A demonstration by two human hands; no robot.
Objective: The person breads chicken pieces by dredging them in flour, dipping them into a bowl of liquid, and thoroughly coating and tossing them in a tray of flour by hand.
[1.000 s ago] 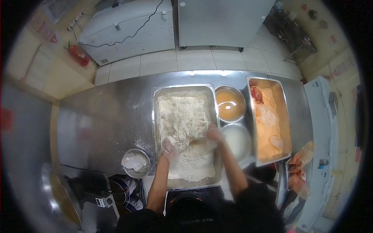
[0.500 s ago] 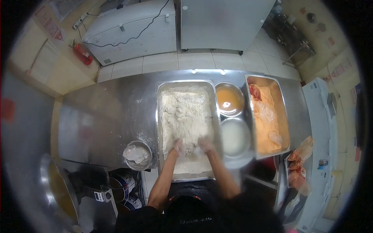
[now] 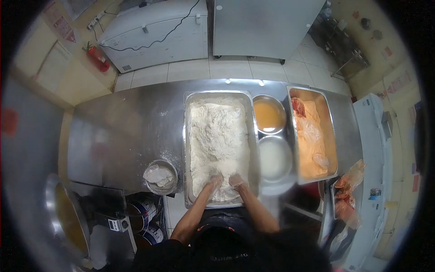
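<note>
A deep metal tray [image 3: 186, 136] holds a broad heap of white flour [image 3: 216, 127]. My left hand [image 3: 215, 182] is in the flour near the tray's front edge, its fingers partly buried. Beside it, a small gap to the right, my right hand [image 3: 236, 181] also touches the flour, fingertips sunk in. Both hands seem to wear thin clear gloves. Whether either holds anything is hidden by the flour. Right of the tray stand a bowl of orange liquid [image 3: 268, 115] and a bowl of whitish liquid [image 3: 275, 158].
A long tray of orange mixture [image 3: 311, 140] with plastic bags stands on the right. A metal bowl with white stuff [image 3: 160, 177] is on the left of the steel table [image 3: 122, 131]. Bagged reddish food [image 3: 347, 195] lies at the lower right. Buckets [image 3: 147, 217] stand below the table.
Both hands have drawn closer together and toward the tray's front edge. Flour now covers the front part of the tray in a loose pile, and the heap behind looks reshaped.
</note>
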